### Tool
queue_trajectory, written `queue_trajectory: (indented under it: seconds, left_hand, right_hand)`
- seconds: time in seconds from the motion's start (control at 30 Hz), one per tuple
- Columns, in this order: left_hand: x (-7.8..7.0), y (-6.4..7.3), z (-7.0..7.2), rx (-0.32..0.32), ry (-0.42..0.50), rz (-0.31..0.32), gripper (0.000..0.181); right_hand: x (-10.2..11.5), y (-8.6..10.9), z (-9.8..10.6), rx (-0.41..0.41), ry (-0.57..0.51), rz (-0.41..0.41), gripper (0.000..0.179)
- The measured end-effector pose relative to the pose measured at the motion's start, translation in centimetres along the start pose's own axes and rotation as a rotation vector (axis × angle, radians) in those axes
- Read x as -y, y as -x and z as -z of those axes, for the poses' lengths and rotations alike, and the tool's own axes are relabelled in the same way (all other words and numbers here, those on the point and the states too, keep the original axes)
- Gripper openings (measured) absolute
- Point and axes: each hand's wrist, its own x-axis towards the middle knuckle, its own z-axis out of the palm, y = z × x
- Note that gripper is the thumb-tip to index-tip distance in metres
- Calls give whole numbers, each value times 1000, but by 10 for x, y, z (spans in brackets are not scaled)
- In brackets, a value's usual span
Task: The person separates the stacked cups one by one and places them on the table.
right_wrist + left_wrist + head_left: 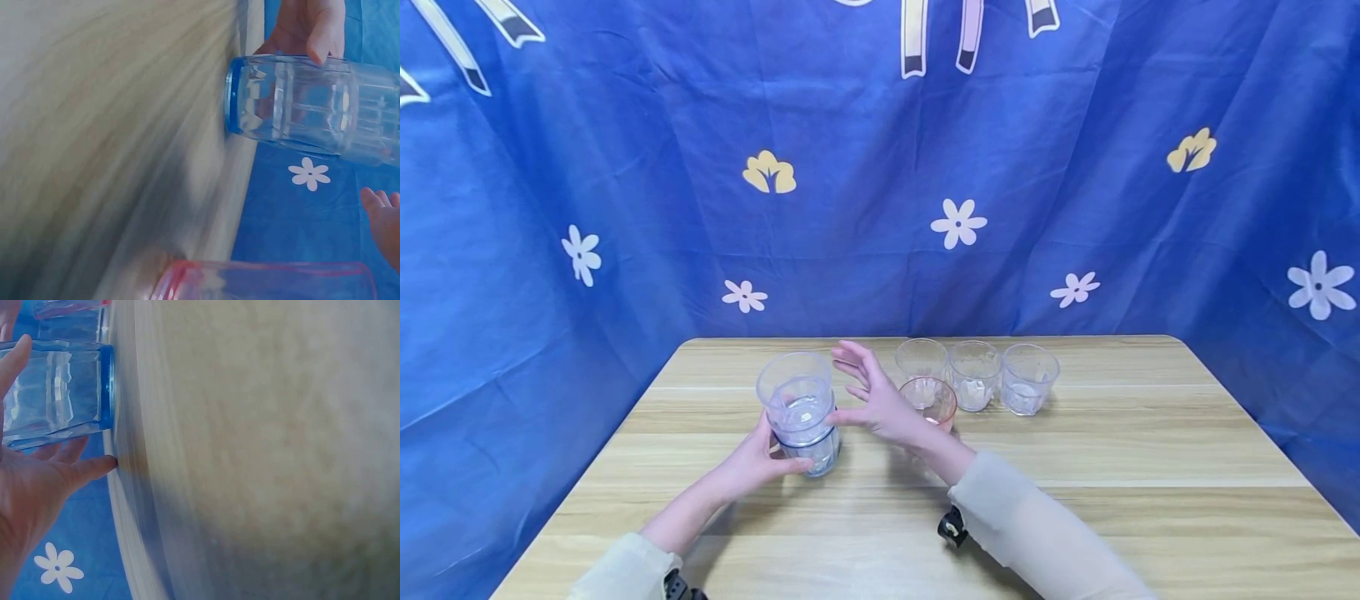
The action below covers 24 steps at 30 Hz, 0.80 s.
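My left hand (752, 465) holds a blue-tinted glass (824, 457) low on its side, thumb in front and fingers behind. That glass stands upright on the table; its blue base (234, 94) shows in the right wrist view. Set into its top is a clear glass (792, 371), so the two form a stack. To the right of the stack, my right hand (880, 406) is raised with fingers spread and holds nothing. Its thumb overlaps the clear glass's edge in the head view; whether they touch I cannot tell.
A red-rimmed glass (942, 408) stands partly behind my right wrist. Three clear glasses, a left one (917, 357), a middle one (974, 393) and a right one (1028, 398), line up toward the table's back. Behind the wooden table (1112, 467) hangs a blue curtain (850, 250).
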Motion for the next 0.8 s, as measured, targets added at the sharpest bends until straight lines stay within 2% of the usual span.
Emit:
queue_trajectory:
  seconds: [0.37, 0.8]
  left_hand:
    - [-1, 1, 0, -1, 24, 23, 99]
    - [0, 0, 0, 0, 14, 20, 99]
  right_hand:
    - [-11, -4, -18, 17, -28, -21, 84]
    - [-22, -10, -26, -11, 49, -11, 82]
